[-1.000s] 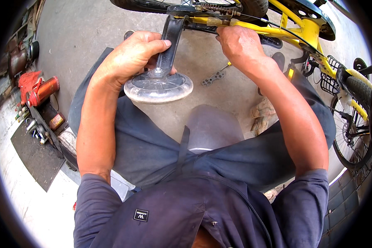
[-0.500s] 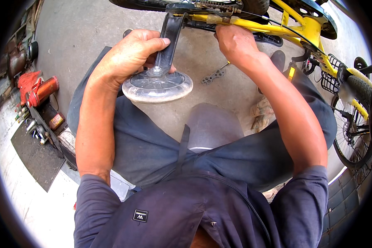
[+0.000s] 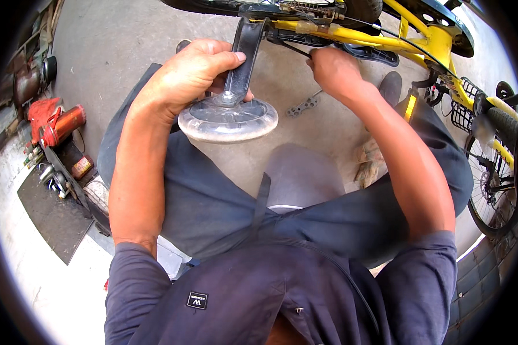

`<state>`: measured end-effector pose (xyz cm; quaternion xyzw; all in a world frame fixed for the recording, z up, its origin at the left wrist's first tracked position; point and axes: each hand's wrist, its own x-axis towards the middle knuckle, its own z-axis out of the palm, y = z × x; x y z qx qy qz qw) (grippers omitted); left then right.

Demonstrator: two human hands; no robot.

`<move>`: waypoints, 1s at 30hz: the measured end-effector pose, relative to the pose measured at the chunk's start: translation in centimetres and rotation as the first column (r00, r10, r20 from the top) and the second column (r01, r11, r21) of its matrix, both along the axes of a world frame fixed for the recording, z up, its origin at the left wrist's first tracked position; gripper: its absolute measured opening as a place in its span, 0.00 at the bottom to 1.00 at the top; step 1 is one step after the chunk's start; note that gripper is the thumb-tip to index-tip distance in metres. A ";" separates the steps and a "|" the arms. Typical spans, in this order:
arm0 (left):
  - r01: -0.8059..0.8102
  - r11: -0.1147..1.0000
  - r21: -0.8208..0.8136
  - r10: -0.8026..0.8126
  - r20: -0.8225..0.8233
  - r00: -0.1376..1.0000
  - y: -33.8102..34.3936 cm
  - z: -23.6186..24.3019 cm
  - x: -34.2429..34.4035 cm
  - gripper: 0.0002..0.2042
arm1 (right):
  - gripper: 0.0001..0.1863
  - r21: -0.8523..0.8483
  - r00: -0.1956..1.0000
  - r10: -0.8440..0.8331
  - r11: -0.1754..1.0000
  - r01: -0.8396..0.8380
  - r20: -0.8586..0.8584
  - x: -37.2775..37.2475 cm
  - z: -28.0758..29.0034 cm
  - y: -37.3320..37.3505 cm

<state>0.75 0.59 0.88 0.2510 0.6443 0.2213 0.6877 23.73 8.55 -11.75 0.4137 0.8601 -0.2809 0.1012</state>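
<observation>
My left hand (image 3: pixel 193 72) is closed round the black bracket (image 3: pixel 244 57) of a training wheel, thumb across its front face. The training wheel (image 3: pixel 229 119), with a clear, worn rim, hangs at the near end of that bracket. The bracket's far end meets the rear of a yellow bicycle (image 3: pixel 380 40), which lies across the top of the view. My right hand (image 3: pixel 335 70) is closed on a thin dark rod (image 3: pixel 290 47) that runs left towards the bracket's top. The rod's working end is hard to make out, and my palm hides the other end.
A flat metal piece with holes (image 3: pixel 303 107) lies on the concrete floor between my knees. To the left are a red-orange cylinder (image 3: pixel 69 122) and assorted tools. Another bicycle's wheel (image 3: pixel 492 187) stands at the right. A grey rounded seat (image 3: pixel 302 175) shows between my legs.
My right hand has moved slightly down and right from the yellow frame, and the dark rod now shows. My left hand keeps its hold; the whole view has shifted a little.
</observation>
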 end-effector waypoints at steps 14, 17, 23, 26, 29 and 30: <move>-0.019 0.999 -0.026 0.020 0.006 1.000 0.1 -0.6 -0.3 0.10 | 0.06 0.218 0.978 0.122 0.972 -0.083 -0.169 2.5 7.0 -1.0; -0.018 1.000 -0.021 0.018 0.008 1.000 0.0 -0.6 -0.2 0.10 | 0.06 0.246 0.979 0.123 0.966 -0.079 -0.165 2.4 6.8 -0.6; 0.004 1.000 -0.014 -0.005 -0.028 1.000 0.0 -0.5 -0.3 0.10 | 0.10 0.285 0.979 0.143 0.954 -0.097 -0.143 1.9 6.5 -0.2; 0.009 1.000 -0.016 -0.010 -0.035 0.999 0.0 -0.5 -0.3 0.10 | 0.09 0.289 0.985 0.129 0.953 -0.091 -0.114 1.6 6.5 0.0; 0.002 1.000 -0.015 -0.002 -0.030 1.000 0.0 -0.5 -0.2 0.10 | 0.09 0.304 0.986 0.126 0.949 -0.087 -0.112 1.3 6.4 0.2; -0.001 1.000 -0.014 0.000 -0.029 1.000 -0.1 -0.5 -0.2 0.10 | 0.09 0.305 0.984 0.127 0.948 -0.084 -0.124 1.2 6.4 0.2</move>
